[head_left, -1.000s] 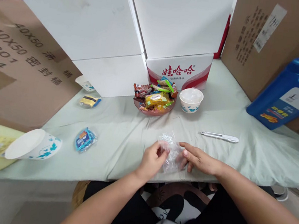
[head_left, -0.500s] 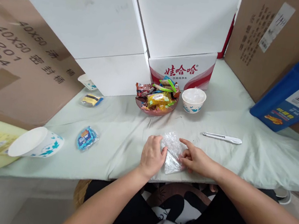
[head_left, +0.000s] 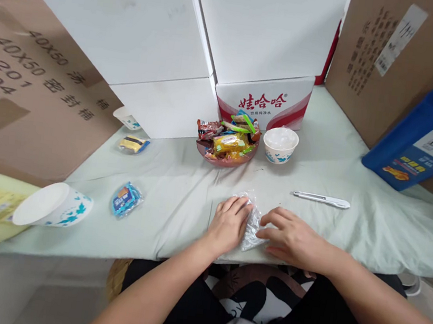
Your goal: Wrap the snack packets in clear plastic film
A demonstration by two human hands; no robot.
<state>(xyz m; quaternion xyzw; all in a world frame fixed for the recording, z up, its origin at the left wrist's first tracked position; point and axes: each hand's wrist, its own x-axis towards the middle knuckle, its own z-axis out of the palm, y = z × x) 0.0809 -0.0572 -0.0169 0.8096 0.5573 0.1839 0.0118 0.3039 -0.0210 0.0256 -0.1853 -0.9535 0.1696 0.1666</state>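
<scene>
A crumpled clear plastic bag (head_left: 251,225) lies on the pale green cloth near the table's front edge. My left hand (head_left: 229,225) rests palm down on its left side with the fingers stretched over it. My right hand (head_left: 290,239) lies flat on its right side, fingers pointing left and pressing the plastic. Most of the bag is hidden under both hands. A white pen-like tool (head_left: 321,199) lies to the right, beyond my right hand.
A bowl of wrapped snacks (head_left: 227,143) and a white paper cup (head_left: 280,144) stand behind the bag. Two bagged snacks (head_left: 126,199) (head_left: 132,144) and a tipped paper cup (head_left: 53,206) lie left. White boxes (head_left: 167,49), cardboard boxes (head_left: 394,52) and a blue jug (head_left: 423,138) ring the table.
The bag was held up and crumpled between my fingers; both hands have since lowered it and now lie flat on it, covering most of it.
</scene>
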